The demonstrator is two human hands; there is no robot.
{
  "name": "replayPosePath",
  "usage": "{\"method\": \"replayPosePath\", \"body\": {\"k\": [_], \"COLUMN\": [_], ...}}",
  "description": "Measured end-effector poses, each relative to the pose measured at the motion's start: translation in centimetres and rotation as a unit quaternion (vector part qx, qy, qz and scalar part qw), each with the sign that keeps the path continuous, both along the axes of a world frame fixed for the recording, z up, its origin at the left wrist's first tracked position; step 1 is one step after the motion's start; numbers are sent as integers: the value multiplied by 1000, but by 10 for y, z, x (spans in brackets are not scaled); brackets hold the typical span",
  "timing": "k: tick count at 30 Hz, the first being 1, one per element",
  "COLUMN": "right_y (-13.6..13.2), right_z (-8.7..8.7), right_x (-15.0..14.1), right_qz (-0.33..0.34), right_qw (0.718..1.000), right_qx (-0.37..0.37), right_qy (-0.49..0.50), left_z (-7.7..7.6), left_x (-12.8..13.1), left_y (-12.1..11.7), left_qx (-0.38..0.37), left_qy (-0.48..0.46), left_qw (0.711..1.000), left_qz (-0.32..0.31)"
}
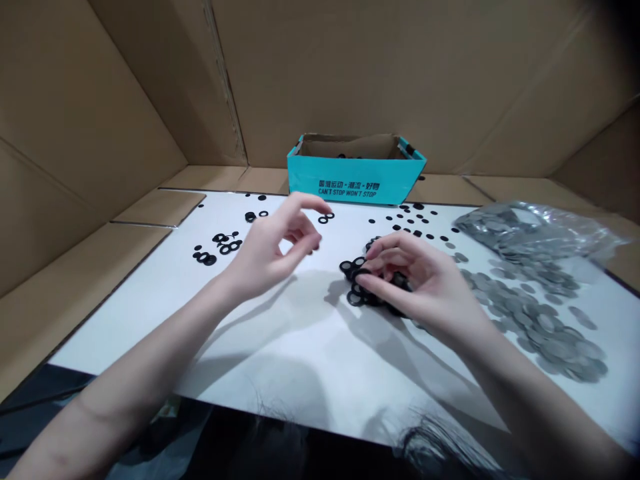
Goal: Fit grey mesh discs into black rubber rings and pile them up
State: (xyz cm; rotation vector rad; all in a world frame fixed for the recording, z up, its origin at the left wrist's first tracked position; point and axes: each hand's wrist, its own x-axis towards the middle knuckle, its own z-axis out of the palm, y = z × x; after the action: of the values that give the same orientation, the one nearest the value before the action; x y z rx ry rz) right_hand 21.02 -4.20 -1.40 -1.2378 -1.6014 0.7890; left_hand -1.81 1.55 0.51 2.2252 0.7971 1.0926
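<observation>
Left hand [267, 250] is raised above the sheet, fingers curved and thumb held apart from them, the grip loosely spread; no item is seen in it. Right hand [420, 283] is curled over a heap of black rings [363, 287], fingertips down among the rings and thumb side toward the left hand. The fingers are drawn partly together, but whether they pinch a ring cannot be determined from this view. The heap lies directly under and just left of the right hand, between the two hands, on a white sheet [305, 380]. Beyond the left hand, near its fingertips, lie a few loose rings; further left of that hand is a smaller cluster of black rings [223, 243]. Beyond the right hand, small black discs [405, 219] are scattered across the sheet. To the right of the right hand, grey metal discs [540, 327] lie spread in a broad layer, with more held in a clear plastic bag [530, 230] further out. Straight ahead of the grip, past the far edge of the sheet, stands a teal box [355, 177]; dark items are visible inside it, too small to identify. As found, most black pieces remain on the sheet, and the grey discs remain outside the box, in the bag or loose on the sheet
</observation>
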Motion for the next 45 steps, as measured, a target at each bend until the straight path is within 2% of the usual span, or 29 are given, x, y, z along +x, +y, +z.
{"method": "replayPosePath", "body": {"k": [4,7,9,10,15,19,21,23,26,29,35,42,45], "right_y": [8,14,19,22,28,14,3,-6,-18,-29,-36,-33,-34], "right_z": [14,20,18,17,8,9,7,0,-14,-27,-36,-25,-18], "right_x": [30,48,52,53,51,67,83,102,128,144,151,148,149], "right_qz": [-72,-108,-109,-104,-112,-173,-198,-215,-257,-276,-290,-328,-341], "right_qw": [989,974,968,966,956,949,932,898,869,852,870,879,869], "right_qx": [36,36,30,28,30,16,-17,-57,-82,-100,-82,-74,-78], "right_qy": [-126,-196,-225,-237,-270,-264,-305,-381,-415,-433,-391,-339,-351], "left_z": [-2,-13,-23,-28,-49,-53,-54,-56,-58,-61,-62,-56,-53], "left_x": [-21,-36,-39,-39,-28,-26,-27,-27,-27,-28,-35,-38,-37], "left_y": [28,52,63,67,72,73,75,78,83,86,88,86,84], "left_qx": [51,31,3,1,6,7,9,9,-1,-18,-59,-79,-86], "left_qy": [52,192,273,287,324,323,312,297,268,228,148,94,81], "left_qw": [980,948,930,930,933,933,936,939,947,954,963,964,965], "left_qz": [183,252,247,229,156,157,164,171,179,192,218,234,233]}}
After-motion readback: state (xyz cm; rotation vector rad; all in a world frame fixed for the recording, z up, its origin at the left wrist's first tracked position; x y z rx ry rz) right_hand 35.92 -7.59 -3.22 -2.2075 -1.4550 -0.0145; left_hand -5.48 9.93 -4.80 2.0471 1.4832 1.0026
